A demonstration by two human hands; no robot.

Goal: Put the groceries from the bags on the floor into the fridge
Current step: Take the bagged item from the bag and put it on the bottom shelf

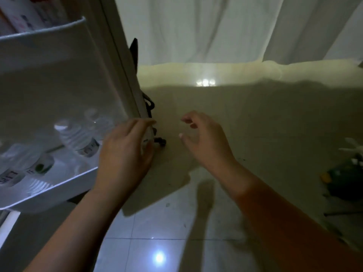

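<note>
We see our left hand [125, 152] wrapped over the fridge door [125, 79] edge, our right hand [204, 138] open and empty over the floor. About four water bottles [78, 138] sit in the lower door shelf [59, 185], blurry; one grocery bag [345, 181] lies far right.

White fridge door [110, 55]; white curtain [216, 28]; clear bottles [76, 138].

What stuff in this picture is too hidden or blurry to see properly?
- Head view, bottle labels in the door shelf: too blurred to read.
- Head view, fridge inside: cut off by the left edge; only the open door shows.
- Head view, green bag on the floor: cut by the right edge and dim, so its contents are unclear.
- Head view, left hand fingers: partly behind the door edge.
- Head view, top-left cartons: cropped, blurred.
</note>
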